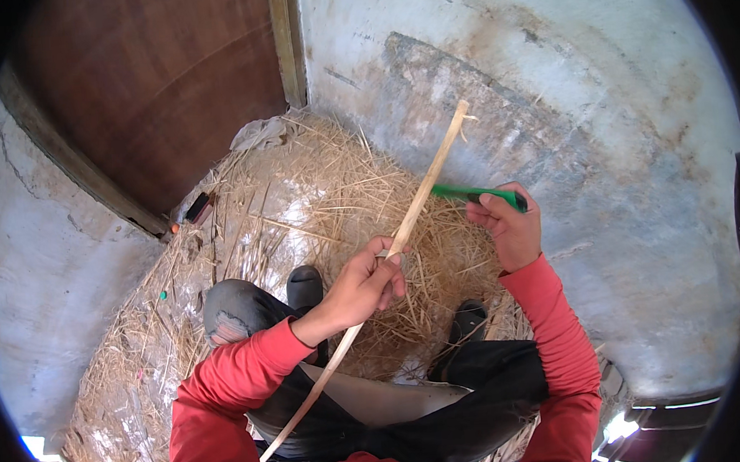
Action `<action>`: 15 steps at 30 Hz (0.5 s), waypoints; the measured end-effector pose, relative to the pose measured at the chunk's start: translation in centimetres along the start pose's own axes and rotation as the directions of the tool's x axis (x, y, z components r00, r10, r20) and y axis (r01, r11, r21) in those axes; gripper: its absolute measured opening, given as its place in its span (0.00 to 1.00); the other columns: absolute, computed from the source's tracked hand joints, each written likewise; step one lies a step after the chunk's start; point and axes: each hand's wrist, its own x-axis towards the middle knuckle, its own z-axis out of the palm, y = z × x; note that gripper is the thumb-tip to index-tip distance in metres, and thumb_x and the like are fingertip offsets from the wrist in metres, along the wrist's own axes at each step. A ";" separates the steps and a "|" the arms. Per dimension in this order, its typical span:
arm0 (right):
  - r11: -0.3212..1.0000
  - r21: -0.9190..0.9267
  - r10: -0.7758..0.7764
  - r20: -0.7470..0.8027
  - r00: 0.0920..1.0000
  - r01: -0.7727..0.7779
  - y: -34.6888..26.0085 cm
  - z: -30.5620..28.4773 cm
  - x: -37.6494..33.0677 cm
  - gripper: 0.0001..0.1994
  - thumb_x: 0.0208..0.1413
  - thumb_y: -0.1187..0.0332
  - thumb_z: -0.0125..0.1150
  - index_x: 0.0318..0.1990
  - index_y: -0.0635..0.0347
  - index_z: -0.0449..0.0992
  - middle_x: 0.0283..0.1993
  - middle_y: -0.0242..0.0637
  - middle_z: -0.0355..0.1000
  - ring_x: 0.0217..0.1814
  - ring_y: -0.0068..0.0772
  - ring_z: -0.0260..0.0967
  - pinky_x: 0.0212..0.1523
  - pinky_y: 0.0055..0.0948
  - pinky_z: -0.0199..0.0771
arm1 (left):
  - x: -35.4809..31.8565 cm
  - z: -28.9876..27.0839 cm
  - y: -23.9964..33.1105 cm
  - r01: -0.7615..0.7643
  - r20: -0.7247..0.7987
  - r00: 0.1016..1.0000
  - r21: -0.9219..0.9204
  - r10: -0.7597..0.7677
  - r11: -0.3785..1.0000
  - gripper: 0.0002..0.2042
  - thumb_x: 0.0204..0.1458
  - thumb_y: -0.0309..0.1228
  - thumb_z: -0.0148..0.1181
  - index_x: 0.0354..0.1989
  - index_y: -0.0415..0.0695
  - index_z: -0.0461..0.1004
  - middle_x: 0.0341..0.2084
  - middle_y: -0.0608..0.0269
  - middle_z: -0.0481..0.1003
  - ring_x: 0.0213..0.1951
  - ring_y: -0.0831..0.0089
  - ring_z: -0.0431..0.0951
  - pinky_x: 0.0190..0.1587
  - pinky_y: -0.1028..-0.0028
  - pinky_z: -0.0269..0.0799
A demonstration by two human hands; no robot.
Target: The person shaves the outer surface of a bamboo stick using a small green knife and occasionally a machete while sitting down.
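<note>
Bare grey concrete, stained and scuffed, makes up the floor (637,217) and rises into a rough wall on the left, with a heap of dry straw (301,201) spread across the middle. Over that straw runs a long pale cane strip (423,196), thin, flat and slightly bowed, slanting from the lower left near the person's lap up to a frayed tip at the upper right. The left hand (364,286) is curled around the strip about midway along, fingers wrapped and thumb pressed on top. The right hand (508,224) is closed in a fist on the handle of a green-handled knife (477,195), whose blade end points left and meets the strip just above the left hand. Both forearms wear red sleeves (550,322).

Beneath the hands, two dark shoes (304,285) rest in the straw, one by the left knee and one further right, with worn grey trousers (232,309) bent at the knee. A curved grey blade-like piece lies across the lap, its kind unclear.

Further out, a small dark oblong object with a red end (199,207) lies at the straw's upper left edge, near a crumpled grey cloth (260,134). A brown wooden door (153,83) with a worn frame closes the upper left corner. Open concrete lies to the right of the straw.
</note>
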 end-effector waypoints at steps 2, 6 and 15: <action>0.995 0.087 -0.040 0.010 0.999 0.039 -0.1 0.1 0.4 0.06 0.59 0.81 0.61 0.42 0.67 0.73 0.43 0.49 0.79 0.43 0.42 0.82 0.47 0.36 0.84 | 0.5 -0.4 0.0 0.028 -0.015 0.999 -0.060 -0.029 0.998 0.14 0.73 0.36 0.42 0.57 0.41 0.65 0.25 0.62 0.75 0.18 0.80 0.67 0.24 0.80 0.63; 0.987 0.081 -0.140 0.017 0.990 0.138 0.3 1.5 -0.5 0.06 0.60 0.80 0.62 0.41 0.66 0.71 0.44 0.51 0.78 0.45 0.42 0.81 0.47 0.37 0.83 | 1.8 -0.8 0.8 0.079 -0.045 0.995 -0.170 -0.088 0.982 0.14 0.72 0.36 0.43 0.56 0.41 0.67 0.25 0.63 0.75 0.18 0.80 0.66 0.23 0.81 0.62; 0.979 0.147 -0.120 -0.148 0.982 0.142 -0.1 1.8 -0.7 0.10 0.60 0.80 0.63 0.42 0.61 0.68 0.40 0.42 0.78 0.40 0.36 0.81 0.45 0.33 0.82 | 2.2 -0.7 0.8 0.074 -0.133 0.987 -0.111 -0.088 0.991 0.14 0.72 0.36 0.46 0.59 0.41 0.68 0.26 0.62 0.76 0.17 0.81 0.67 0.22 0.81 0.62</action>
